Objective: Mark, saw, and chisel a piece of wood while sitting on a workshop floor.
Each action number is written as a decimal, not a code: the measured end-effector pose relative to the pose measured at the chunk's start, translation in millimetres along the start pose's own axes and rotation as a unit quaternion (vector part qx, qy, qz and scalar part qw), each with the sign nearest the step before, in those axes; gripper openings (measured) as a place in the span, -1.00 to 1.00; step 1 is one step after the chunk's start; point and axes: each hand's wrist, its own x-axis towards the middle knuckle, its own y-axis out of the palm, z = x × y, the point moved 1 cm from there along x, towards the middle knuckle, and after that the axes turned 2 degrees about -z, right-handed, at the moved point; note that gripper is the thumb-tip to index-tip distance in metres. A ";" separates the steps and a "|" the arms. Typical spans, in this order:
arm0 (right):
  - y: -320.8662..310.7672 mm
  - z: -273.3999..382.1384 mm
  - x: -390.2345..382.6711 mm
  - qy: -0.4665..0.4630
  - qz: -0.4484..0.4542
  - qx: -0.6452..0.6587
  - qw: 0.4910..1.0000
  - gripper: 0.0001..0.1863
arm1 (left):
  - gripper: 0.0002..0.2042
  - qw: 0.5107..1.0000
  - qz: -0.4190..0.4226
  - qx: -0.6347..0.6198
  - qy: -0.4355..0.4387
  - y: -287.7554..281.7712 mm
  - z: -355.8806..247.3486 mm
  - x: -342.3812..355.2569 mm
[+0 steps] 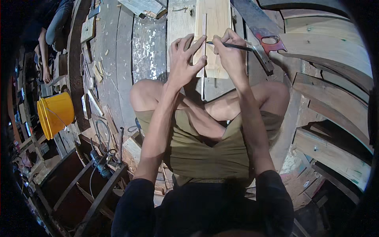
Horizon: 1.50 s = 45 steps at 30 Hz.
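A pale wooden board (218, 68) lies lengthwise in front of my crossed legs, with a narrow, straight metal ruler (203, 89) along it, its near end jutting past the board toward me. My left hand (182, 63) is spread at the ruler's left side, index fingertip and thumb resting on it; its other fingers are apart. In my right hand (231, 58) a dark pencil (239, 47) is pinched between thumb and fingers. The pencil's tip points left and meets the board beside the ruler's right edge, close to my left index fingertip.
Right of the board lie a handsaw with a red handle (272, 43) and a wood-and-metal tool (262, 59). Curved wooden pieces (327, 45) line the right side. A yellow bucket (57, 113), offcuts (89, 29) and a corded tool (99, 164) are leftward. Another person's arm (44, 59) shows far left.
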 end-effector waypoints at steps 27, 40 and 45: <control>-9.8 -9.1 -9.2 -0.001 0.079 0.048 0.996 -0.73 | -0.43 1.000 -0.003 0.019 0.014 1.0 -0.6 -1.0; -16.7 -10.5 -13.2 0.022 0.193 0.038 0.980 -0.71 | -0.45 1.000 -0.004 0.010 0.018 4.1 3.4 -2.2; -12.1 -4.8 -9.0 -0.007 0.088 0.055 0.995 -0.74 | -0.45 1.000 0.001 0.015 0.016 2.9 1.1 -1.7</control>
